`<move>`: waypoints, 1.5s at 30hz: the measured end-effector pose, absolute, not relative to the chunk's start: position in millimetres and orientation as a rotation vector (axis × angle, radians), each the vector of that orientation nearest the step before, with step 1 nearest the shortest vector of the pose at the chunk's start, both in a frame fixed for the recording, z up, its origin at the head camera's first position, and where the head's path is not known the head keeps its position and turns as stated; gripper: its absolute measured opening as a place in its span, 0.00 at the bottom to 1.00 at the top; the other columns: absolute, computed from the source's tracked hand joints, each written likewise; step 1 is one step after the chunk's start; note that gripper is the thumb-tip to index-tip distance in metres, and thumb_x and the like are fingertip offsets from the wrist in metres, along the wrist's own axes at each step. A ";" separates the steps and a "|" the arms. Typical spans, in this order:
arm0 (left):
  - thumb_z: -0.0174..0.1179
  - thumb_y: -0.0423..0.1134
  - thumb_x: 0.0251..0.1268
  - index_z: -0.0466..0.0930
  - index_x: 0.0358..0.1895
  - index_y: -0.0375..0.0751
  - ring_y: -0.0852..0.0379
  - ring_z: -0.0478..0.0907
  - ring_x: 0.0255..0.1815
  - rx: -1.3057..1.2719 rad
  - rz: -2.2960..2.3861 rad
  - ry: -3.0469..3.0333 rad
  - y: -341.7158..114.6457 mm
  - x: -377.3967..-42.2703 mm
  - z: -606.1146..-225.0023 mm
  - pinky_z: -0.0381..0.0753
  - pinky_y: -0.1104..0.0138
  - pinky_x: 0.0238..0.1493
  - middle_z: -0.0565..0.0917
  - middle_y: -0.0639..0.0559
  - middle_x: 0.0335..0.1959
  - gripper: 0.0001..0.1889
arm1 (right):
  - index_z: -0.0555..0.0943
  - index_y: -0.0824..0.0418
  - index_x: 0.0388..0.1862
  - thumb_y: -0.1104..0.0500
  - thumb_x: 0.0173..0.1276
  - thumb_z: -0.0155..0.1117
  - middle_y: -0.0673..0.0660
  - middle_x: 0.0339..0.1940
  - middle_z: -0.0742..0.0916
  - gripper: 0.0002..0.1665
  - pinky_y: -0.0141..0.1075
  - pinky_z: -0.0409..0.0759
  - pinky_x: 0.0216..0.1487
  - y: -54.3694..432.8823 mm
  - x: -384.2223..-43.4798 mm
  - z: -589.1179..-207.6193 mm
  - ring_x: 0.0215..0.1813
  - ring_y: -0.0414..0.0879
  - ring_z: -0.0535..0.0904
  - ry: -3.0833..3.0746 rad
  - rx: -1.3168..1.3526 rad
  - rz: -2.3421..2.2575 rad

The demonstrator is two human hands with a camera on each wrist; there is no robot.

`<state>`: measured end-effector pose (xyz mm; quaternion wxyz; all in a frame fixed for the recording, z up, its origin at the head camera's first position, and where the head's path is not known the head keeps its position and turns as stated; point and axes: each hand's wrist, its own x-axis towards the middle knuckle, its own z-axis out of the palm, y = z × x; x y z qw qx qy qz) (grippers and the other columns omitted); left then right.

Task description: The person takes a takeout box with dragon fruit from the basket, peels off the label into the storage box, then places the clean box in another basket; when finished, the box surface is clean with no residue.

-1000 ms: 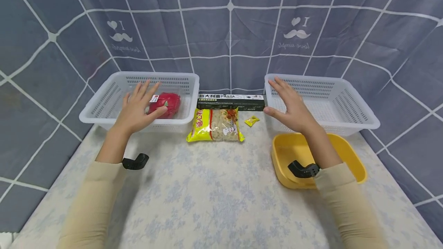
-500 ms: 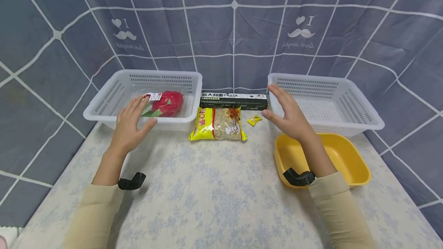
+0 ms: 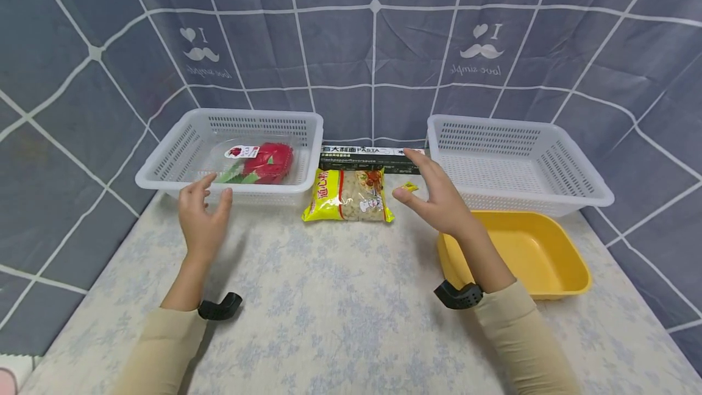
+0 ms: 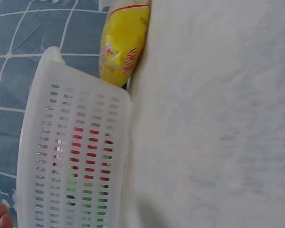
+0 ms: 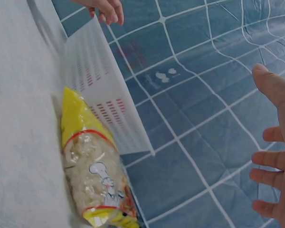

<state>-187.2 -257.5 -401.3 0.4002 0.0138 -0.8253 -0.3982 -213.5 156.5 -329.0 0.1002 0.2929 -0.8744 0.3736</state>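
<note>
My left hand hovers near the front rim of the left white basket, fingers loosely bent and holding nothing. In that basket lies a clear plastic pack with a white label; something red with green leaf-like parts is inside it. My right hand is above the table, thumb and fingers spread, with nothing in its grasp. Just beyond its thumb sits a small yellow-wrapped sweet, partly hidden by the hand. A yellow bag of pasta lies between the hands, in front of a dark pasta box.
At the back right stands a second white basket. In front of it is a yellow plastic tub, partly covered by the right forearm. A grey tiled-pattern curtain rises behind the table.
My left hand has drawn back from over the left basket toward me, its fingers bending more. The right hand has moved left, away from the right basket to beside the sweet.
</note>
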 end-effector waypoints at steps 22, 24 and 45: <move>0.64 0.42 0.65 0.58 0.68 0.31 0.70 0.72 0.35 0.245 -1.397 -1.943 -230.2 -202.3 -420.9 0.69 0.72 0.36 0.77 0.55 0.38 0.35 | 0.64 0.58 0.74 0.23 0.65 0.45 0.57 0.71 0.71 0.52 0.55 0.61 0.68 92.5 -226.3 -345.8 0.71 0.51 0.63 -2.515 0.939 1.308; 0.64 0.43 0.64 0.58 0.68 0.31 0.70 0.72 0.35 0.275 -1.421 -1.914 -228.6 -203.6 -420.4 0.69 0.72 0.37 0.75 0.58 0.37 0.35 | 0.64 0.58 0.74 0.24 0.66 0.45 0.57 0.70 0.71 0.51 0.54 0.62 0.68 87.3 -228.6 -346.4 0.71 0.51 0.64 -2.515 0.957 1.323; 0.68 0.36 0.59 0.55 0.65 0.34 0.63 0.78 0.34 0.344 -1.626 -1.775 -220.9 -202.3 -407.6 0.76 0.74 0.40 0.78 0.53 0.32 0.37 | 0.64 0.59 0.73 0.43 0.72 0.56 0.55 0.71 0.72 0.37 0.49 0.63 0.69 36.2 -262.7 -340.6 0.72 0.49 0.63 -2.670 1.032 1.287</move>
